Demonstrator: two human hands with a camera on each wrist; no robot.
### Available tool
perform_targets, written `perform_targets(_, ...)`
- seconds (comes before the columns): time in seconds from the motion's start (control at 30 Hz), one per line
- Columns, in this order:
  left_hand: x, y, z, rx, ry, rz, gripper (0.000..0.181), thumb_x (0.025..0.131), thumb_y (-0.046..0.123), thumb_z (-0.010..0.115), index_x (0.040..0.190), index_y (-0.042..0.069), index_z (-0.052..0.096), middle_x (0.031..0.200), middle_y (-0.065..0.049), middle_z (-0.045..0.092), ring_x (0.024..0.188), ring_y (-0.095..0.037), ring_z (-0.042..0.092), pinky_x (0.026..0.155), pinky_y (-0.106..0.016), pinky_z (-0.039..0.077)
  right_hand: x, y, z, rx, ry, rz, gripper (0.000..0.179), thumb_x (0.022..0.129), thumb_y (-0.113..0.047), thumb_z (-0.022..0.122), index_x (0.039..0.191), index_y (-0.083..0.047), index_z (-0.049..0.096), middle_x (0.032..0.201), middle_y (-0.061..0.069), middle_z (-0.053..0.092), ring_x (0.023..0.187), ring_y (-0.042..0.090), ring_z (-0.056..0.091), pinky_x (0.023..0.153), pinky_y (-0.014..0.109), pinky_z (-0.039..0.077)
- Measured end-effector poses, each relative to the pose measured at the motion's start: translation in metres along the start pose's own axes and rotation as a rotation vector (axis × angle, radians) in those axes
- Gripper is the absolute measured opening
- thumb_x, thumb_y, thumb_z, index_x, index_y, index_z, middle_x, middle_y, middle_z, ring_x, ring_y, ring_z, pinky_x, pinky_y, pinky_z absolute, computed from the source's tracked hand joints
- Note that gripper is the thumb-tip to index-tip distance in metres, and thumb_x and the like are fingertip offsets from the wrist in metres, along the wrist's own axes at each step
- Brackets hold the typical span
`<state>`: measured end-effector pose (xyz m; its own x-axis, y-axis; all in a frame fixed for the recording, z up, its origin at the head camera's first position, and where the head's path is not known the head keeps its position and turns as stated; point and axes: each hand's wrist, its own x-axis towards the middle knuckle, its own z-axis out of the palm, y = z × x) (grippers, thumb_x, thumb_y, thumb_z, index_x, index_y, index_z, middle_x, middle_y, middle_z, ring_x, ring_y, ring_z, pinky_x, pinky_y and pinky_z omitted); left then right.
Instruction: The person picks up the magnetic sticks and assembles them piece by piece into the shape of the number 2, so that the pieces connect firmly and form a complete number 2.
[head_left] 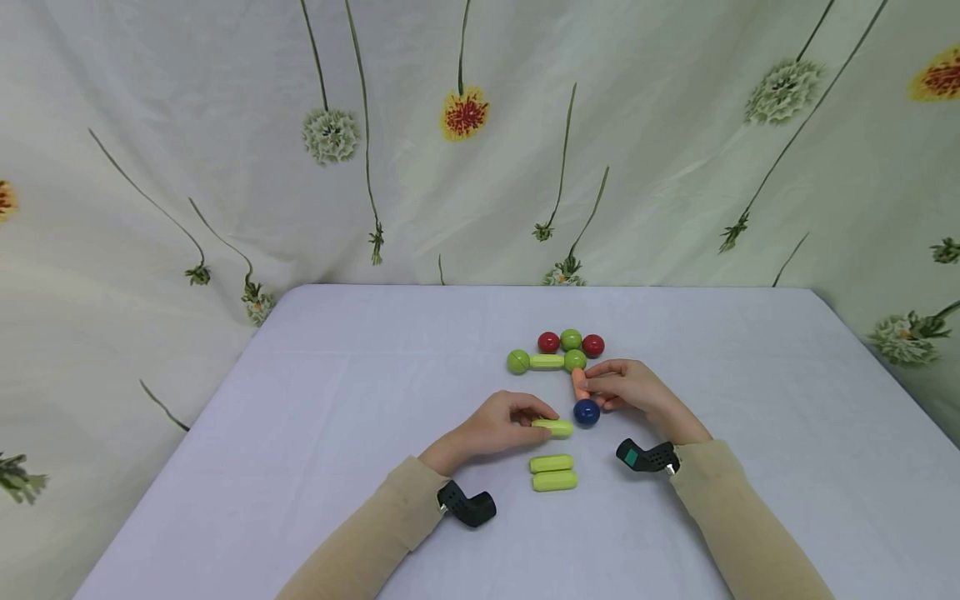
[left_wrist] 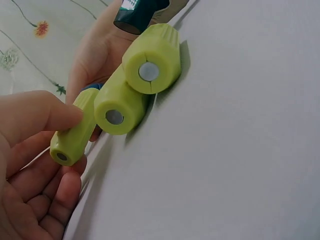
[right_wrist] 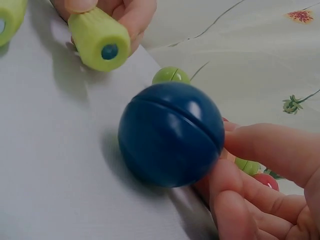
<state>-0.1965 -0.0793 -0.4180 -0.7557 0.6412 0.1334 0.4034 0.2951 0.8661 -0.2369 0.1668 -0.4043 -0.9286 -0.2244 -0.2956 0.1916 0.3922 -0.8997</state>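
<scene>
My left hand [head_left: 491, 427] pinches a yellow-green toy rod [head_left: 555, 428] between thumb and fingers. In the left wrist view this rod [left_wrist: 75, 132] has a small round disc in its end. My right hand [head_left: 636, 392] grips an orange rod [head_left: 579, 382] from its right side. A blue ball [head_left: 587, 412] sits at that rod's near end, just right of the left hand's rod. In the right wrist view the blue ball [right_wrist: 170, 135] hides most of the orange rod. At its far end the orange rod meets a green ball [head_left: 575, 360].
Another yellow-green rod [head_left: 547, 362] runs left from that ball to a second green ball [head_left: 517, 362]. Behind are a red ball [head_left: 549, 342], a green ball [head_left: 572, 339] and another red ball [head_left: 593, 346]. Two loose rods [head_left: 555, 481] lie nearer on the white table [head_left: 300, 500].
</scene>
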Motion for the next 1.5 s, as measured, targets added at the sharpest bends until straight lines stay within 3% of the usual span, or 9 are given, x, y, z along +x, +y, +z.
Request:
perform_targets(0.2, 0.0016, -0.0024, 0.0006, -0.037, 0.055, -0.048, 0.023, 0.085, 0.014, 0.068, 0.108, 0.010, 0.070, 0.093, 0.003, 0.065, 0.077, -0.009, 0.051, 0.067, -0.020, 0.042, 0.0006, 0.0002, -0.0004, 0.007, -0.007, -0.007, 0.048, 0.085, -0.026, 0.069, 0.119, 0.005, 0.056, 0.073, 0.001, 0.062, 0.061, 0.008, 0.056, 0.058, 0.019, 0.050)
perform_targets(0.4, 0.0023, -0.0016, 0.0018, -0.060, 0.088, -0.056, 0.024, 0.085, 0.013, 0.068, 0.109, 0.009, 0.070, 0.098, -0.001, 0.066, 0.081, -0.012, 0.052, 0.070, -0.021, 0.042, 0.0010, -0.0001, -0.0008, 0.016, -0.001, 0.003, 0.048, 0.085, -0.025, 0.069, 0.120, 0.005, 0.055, 0.077, 0.002, 0.063, 0.062, 0.008, 0.056, 0.058, 0.019, 0.050)
perform_targets(1.5, 0.0037, -0.0025, 0.0050, 0.038, 0.094, -0.102, 0.026, 0.088, 0.019, 0.065, 0.113, 0.013, 0.069, 0.100, 0.007, 0.064, 0.086, -0.009, 0.053, 0.074, -0.022, 0.045, 0.0009, -0.0007, 0.0011, 0.016, 0.010, 0.022, 0.045, 0.086, -0.021, 0.068, 0.121, 0.005, 0.055, 0.077, 0.002, 0.063, 0.060, 0.008, 0.056, 0.058, 0.019, 0.050)
